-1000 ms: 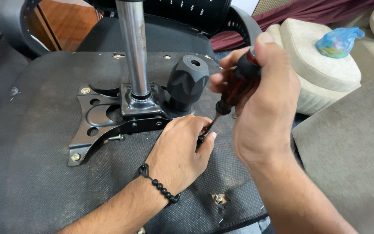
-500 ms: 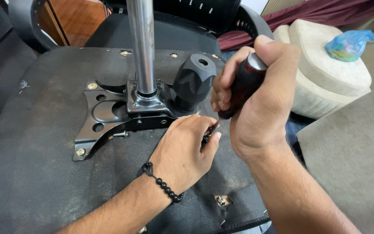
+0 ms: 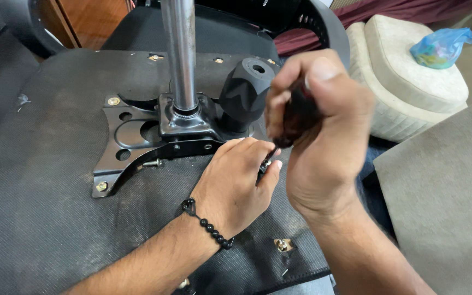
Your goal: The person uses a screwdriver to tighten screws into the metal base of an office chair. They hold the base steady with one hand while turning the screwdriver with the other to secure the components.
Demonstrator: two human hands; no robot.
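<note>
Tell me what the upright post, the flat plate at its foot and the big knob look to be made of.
Post: bare metal, probably steel, with a shiny silver sheen. Plate: likely stamped metal painted glossy black, with cut holes and screws at the corners. Knob: seemingly matte black moulded plastic, faceted with dull highlights. Right hand grips a dark-handled screwdriver; left hand steadies its tip.

Upturned chair seat (image 3: 45,218) under bolted black metal plate (image 3: 132,139).

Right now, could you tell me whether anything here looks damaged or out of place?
Yes: the black fabric underside is torn near the front edge, where a bolt pokes through a ragged hole, and a loose screw lies sideways beside the metal plate.
</note>
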